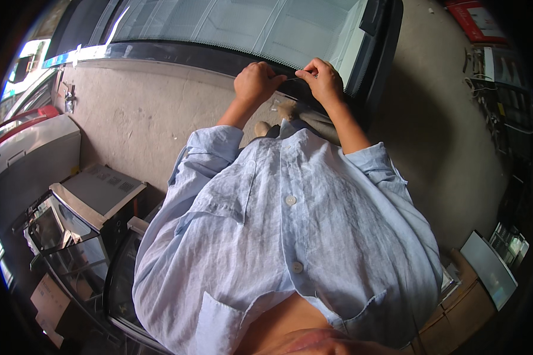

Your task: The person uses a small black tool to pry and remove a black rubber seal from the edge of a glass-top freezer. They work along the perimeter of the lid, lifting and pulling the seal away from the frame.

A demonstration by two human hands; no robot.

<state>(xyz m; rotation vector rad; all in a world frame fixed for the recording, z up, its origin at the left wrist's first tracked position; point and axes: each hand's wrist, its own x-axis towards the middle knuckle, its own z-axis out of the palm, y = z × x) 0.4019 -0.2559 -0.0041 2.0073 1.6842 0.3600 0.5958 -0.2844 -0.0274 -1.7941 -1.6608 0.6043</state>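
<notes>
My left hand [256, 83] is closed in a pinch, with the thumb pointing toward my right hand. Thumb and fingertips of my right hand [322, 81] are pressed together a short way to the right. Between the two pinches runs a thin strand [291, 78], too fine to tell what it is made of. Both hands are at the near black edge of a large glass-topped cabinet [207, 61], which looks like a display freezer. Its glass top [231, 26] has a dotted border, and pale inner walls show through.
Concrete floor [142, 106] lies between me and the cabinet. At the left stand a grey-topped box-shaped appliance [103, 189] and a white cabinet [38, 148]. Dark racks with cables [503, 100] line the right side, a red box [477, 21] behind them. Cardboard [471, 307] and a flat panel [488, 269] are at lower right.
</notes>
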